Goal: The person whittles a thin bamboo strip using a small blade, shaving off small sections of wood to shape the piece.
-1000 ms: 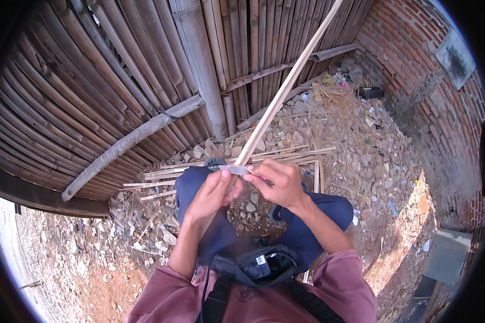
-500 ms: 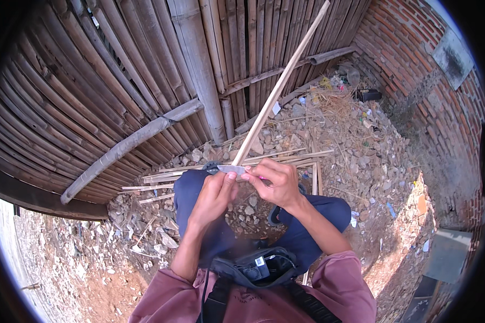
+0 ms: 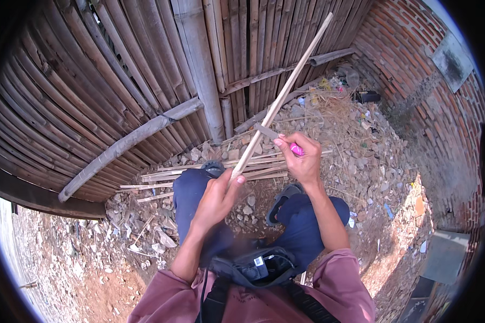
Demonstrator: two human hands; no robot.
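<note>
Pink-handled knife (image 3: 268, 131), gripped in my curled right hand (image 3: 305, 159), now crosses the pale wooden strip (image 3: 282, 95) farther up, away from my left hand (image 3: 216, 199), closed around the strip's lower end; both forearms (image 3: 328, 220) reach forward.

The knife handle (image 3: 297, 149) is pink with white marks, the blade (image 3: 266, 131) grey, the wooden strip (image 3: 284, 91) pale cream. At two o'clock, the brick wall (image 3: 401, 59) has orange-red courses.

Well below your fingers (image 3: 236, 184), you wear a dusty-mauve top (image 3: 248, 312) with loose sleeves (image 3: 340, 274), dark chest lettering (image 3: 246, 297), broad black straps (image 3: 214, 306) and a thin black cord (image 3: 203, 293). Nearer your fingers come a black bag (image 3: 226, 266), navy trousers (image 3: 318, 215) and dark grey shoes (image 3: 278, 202).
</note>
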